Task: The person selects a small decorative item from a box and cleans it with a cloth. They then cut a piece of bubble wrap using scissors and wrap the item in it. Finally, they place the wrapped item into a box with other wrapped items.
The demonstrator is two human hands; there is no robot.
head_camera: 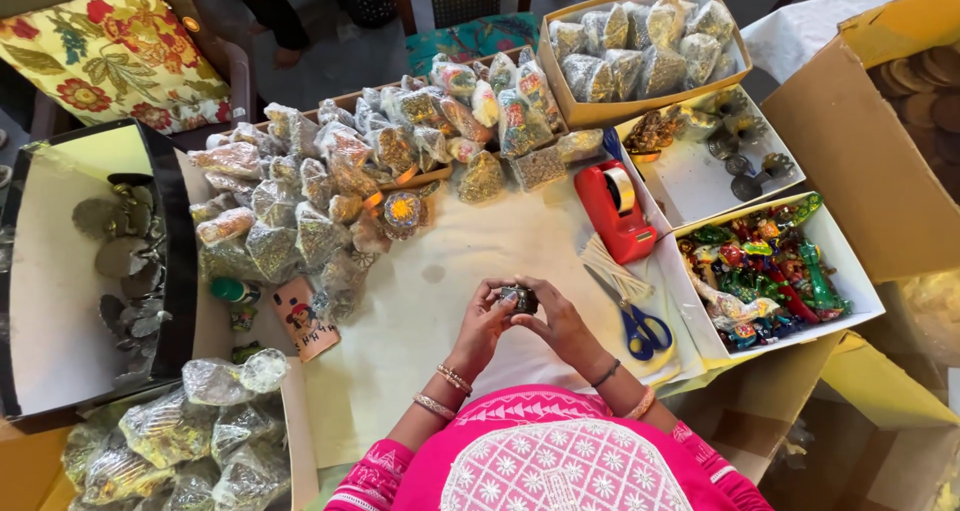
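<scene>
Both hands meet over the cream table cover [420, 301], just in front of the pink embroidered top [540, 461]. Left hand [483, 323] and right hand [556, 321] are curled, fingertips pinched from both sides on a small dark trinket [519, 298] held up between them, clear of the cover. Too small to say what the trinket is; looks metallic, maybe partly wrapped.

Landmark is the red tape dispenser [617, 209]. Blue-handled scissors [634, 319] lie just below it, near the right hand, blades pointing up toward a bundle of pale sticks [608, 266]. The box of colourful wrapped pieces [765, 271] is right of the dispenser, the box of dark metal pieces [725, 156] up-right of it. The heap of clear packets [330, 186] sits well left of the dispenser, and more filled packets [625, 46] are in a cardboard box above it. A black tray with grey leaf shapes [125, 261] is far left.

Risks, as a judgement: the grip is fingertips only, so the trinket could slip and drop onto the cover or roll under the packet heap. The scissors lie close to the right wrist, so a careless reach toward the dispenser could catch the blades or knock the sticks loose
</scene>
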